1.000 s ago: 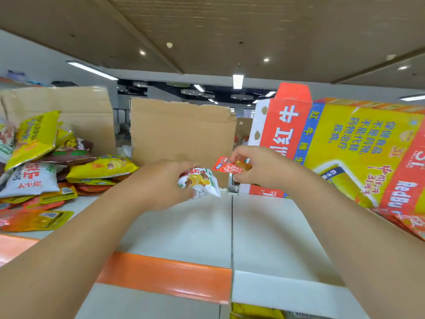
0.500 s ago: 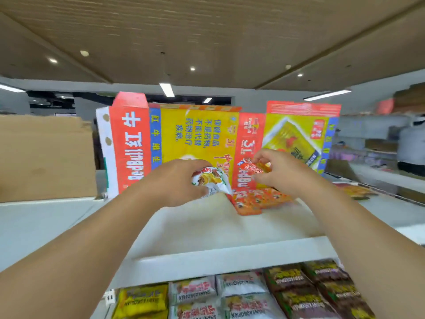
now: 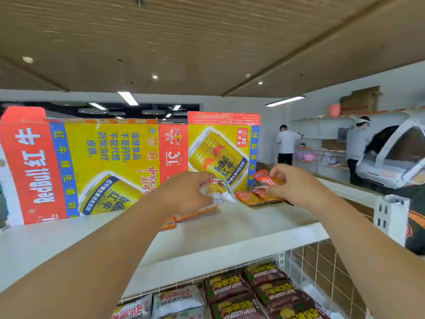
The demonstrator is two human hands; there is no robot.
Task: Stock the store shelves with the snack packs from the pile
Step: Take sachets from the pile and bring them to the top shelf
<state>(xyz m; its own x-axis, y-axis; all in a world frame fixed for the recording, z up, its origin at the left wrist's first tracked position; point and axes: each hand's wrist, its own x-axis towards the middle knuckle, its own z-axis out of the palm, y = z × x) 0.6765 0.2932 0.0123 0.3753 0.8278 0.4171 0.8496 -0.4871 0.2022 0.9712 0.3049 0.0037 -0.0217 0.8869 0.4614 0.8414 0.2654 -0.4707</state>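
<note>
A white top shelf [image 3: 241, 229] runs across the view, its bare board pale and smooth, and a flattened Red Bull carton [image 3: 110, 166] in yellow, red and blue stands upright along its back. The left hand [image 3: 184, 194] grips a crumpled white snack pack [image 3: 218, 192] just above the board, with its fingers curled round the pack. The right hand [image 3: 296, 185] pinches a small red sachet [image 3: 266, 178] between thumb and fingertips, held just over 2 or 3 orange sachets [image 3: 253, 198] that lie flat on the shelf near the carton's right end. More orange packs [image 3: 184, 218] lie on the board under the left wrist. Below the shelf's front edge, a lower shelf with a wire grille [image 3: 322, 261] at its back carries rows of brown packs [image 3: 241, 291] and white packs [image 3: 177, 300]. A white slotted upright [image 3: 391, 217] stands at the shelf's right end. Overhead is a brown wood-grain ceiling [image 3: 207, 42] with round spots and strip lights. At the far right, 2 people [image 3: 286, 143] stand at white wall shelves [image 3: 322, 139] topped with cardboard boxes [image 3: 361, 100].
</note>
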